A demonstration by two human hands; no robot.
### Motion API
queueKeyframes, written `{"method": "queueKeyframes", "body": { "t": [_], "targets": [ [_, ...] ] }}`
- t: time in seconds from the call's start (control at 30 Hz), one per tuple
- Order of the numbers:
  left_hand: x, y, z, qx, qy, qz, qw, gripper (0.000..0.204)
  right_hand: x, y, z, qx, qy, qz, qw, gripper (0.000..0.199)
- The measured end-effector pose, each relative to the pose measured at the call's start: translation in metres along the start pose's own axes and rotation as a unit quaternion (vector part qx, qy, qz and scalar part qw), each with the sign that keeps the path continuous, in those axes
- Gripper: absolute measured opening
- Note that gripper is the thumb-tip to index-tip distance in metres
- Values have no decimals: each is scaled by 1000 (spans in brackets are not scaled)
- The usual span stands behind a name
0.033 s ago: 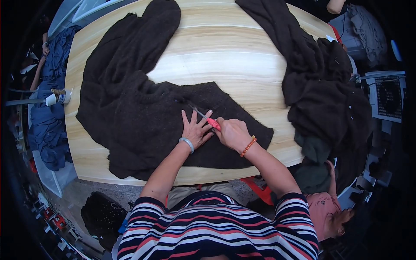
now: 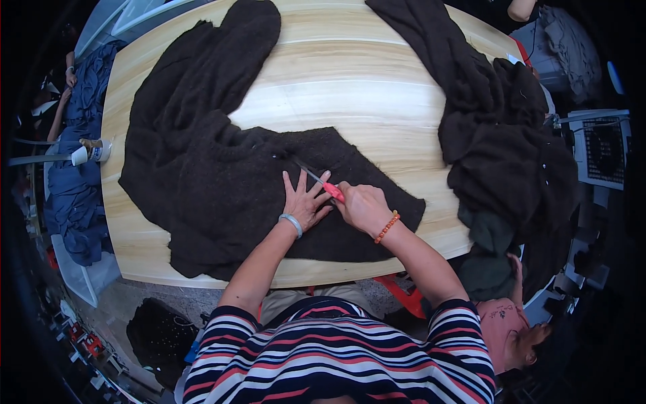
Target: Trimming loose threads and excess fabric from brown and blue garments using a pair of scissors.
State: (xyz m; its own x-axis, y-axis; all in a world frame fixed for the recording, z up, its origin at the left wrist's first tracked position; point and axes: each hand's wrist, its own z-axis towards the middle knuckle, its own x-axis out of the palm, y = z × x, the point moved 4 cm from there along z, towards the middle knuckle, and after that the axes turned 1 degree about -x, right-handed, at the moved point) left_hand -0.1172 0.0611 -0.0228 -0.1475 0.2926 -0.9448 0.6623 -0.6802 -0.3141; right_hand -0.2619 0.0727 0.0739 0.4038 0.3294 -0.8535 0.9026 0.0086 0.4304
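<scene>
The left hand [image 2: 304,200] lies flat with fingers spread on the dark knit piece [image 2: 222,182], pressing it down. Just beside it, the right hand [image 2: 363,207] is closed tight around the red handle of the scissors [image 2: 321,183]. The blades point away from the person, over the knit piece. The knit piece is spread on the wooden table [image 2: 350,87]. Farther off, on the right side of the table, sits a dark pile of cloth [image 2: 501,135].

The left hand [image 2: 304,200] presses flat on dark knit fabric [image 2: 202,182] while the right hand [image 2: 363,207] grips red-handled scissors [image 2: 321,183].
</scene>
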Motion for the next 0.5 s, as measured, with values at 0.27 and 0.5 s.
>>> {"method": "queueKeyframes", "body": {
  "t": [0.27,0.5],
  "targets": [
    [0,7,-9,8,-43,-56,997,56,4,-4,-34,-2,54,19,998,18],
    [-63,41,-17,-119,-190,-18,974,54,-8,-2,-35,1,13,59,998,22]
  ]
}}
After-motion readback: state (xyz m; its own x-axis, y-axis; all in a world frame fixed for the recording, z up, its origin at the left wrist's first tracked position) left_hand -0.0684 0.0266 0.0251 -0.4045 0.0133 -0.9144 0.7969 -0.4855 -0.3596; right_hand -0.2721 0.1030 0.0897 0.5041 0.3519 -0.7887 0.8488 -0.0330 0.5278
